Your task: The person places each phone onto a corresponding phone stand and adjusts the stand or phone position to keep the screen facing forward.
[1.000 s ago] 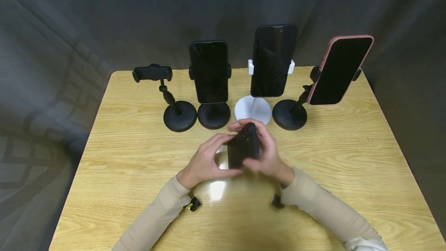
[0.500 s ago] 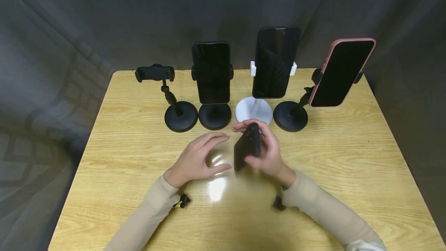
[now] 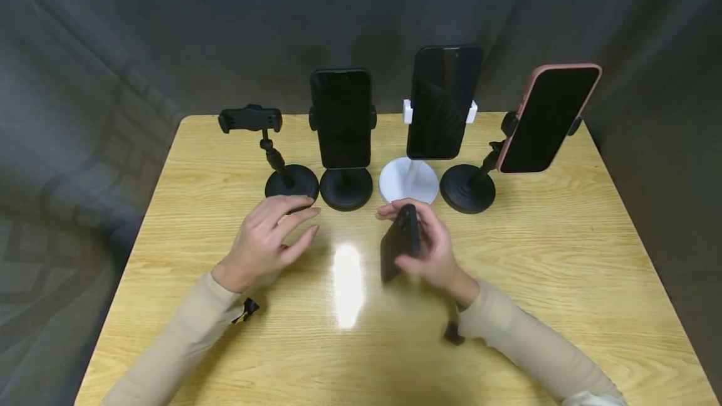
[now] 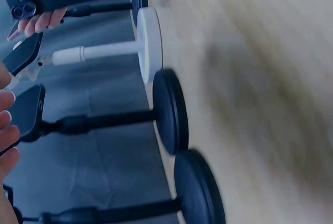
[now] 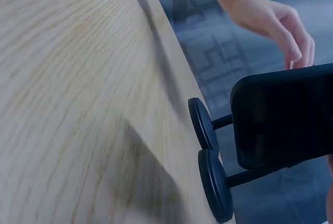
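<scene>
In the head view my right hand [image 3: 431, 249] grips a black smartphone [image 3: 400, 243] by its edges, tilted above the table; the phone's dark screen also shows in the right wrist view. My left hand [image 3: 267, 237] holds nothing, its fingers loosely bent, just in front of the base of the leftmost black phone stand [image 3: 274, 158]. That stand's clamp [image 3: 250, 119] bears no phone. Beside it, a black stand [image 3: 346, 190] holds a black phone [image 3: 341, 119], a white stand [image 3: 408, 180] another black phone [image 3: 444, 103], and the rightmost black stand [image 3: 468, 188] a pink-cased phone [image 3: 549, 119].
The stands stand in a row along the back of the wooden table [image 3: 564, 281], their bases close together. A dark grey curtain [image 3: 361, 11] hangs behind and at the sides. A bright light reflection lies on the tabletop between my hands.
My left hand has let go of the phone and moved left to the front of the leftmost stand. My right hand keeps the phone in nearly the same place.
</scene>
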A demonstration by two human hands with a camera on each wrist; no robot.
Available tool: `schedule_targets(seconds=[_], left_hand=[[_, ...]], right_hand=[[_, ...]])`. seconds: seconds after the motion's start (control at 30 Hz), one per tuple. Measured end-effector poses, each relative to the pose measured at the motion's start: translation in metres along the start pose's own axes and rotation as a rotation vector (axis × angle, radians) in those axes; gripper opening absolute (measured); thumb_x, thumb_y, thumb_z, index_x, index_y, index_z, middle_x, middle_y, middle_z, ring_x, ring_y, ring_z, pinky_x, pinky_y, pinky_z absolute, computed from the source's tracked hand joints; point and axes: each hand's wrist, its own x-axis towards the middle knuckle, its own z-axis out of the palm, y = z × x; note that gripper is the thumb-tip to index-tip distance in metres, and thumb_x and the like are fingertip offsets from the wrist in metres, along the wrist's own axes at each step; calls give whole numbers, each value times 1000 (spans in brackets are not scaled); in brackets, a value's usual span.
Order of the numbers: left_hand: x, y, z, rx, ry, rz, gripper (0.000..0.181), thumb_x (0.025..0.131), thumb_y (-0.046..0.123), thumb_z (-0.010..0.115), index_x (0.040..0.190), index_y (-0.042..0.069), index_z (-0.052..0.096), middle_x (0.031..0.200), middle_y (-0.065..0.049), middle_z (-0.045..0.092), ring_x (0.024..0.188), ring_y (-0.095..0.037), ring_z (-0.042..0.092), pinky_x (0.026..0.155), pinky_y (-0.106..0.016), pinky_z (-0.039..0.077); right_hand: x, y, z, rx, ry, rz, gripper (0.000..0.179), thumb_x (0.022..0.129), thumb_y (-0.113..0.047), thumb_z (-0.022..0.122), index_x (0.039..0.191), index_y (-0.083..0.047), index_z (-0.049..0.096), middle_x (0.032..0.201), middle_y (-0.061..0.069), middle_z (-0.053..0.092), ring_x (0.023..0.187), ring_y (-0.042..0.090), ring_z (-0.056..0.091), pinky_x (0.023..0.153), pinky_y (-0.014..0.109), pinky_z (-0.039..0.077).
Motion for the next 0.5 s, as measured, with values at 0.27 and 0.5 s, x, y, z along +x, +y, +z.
schedule_targets(seconds=[0.27,0.5], left_hand=[[18,-16,-24,101,151,4,25,101,21,64,102,0,77,104,-18,74,90,-36,71,74,-51,59],[33,-31,-37,159,258,-16,27,101,21,60,98,0,76,99,-19,73,84,-40,70,71,-54,57]], right_hand=[[-3,3,0,2,-4,3,79,89,-22,83,125,32,39,129,22,66,121,28,66,111,38,50],[-5,4,1,-3,-11,12,77,89,-21,83,126,30,41,128,23,66,121,28,66,111,39,50]])
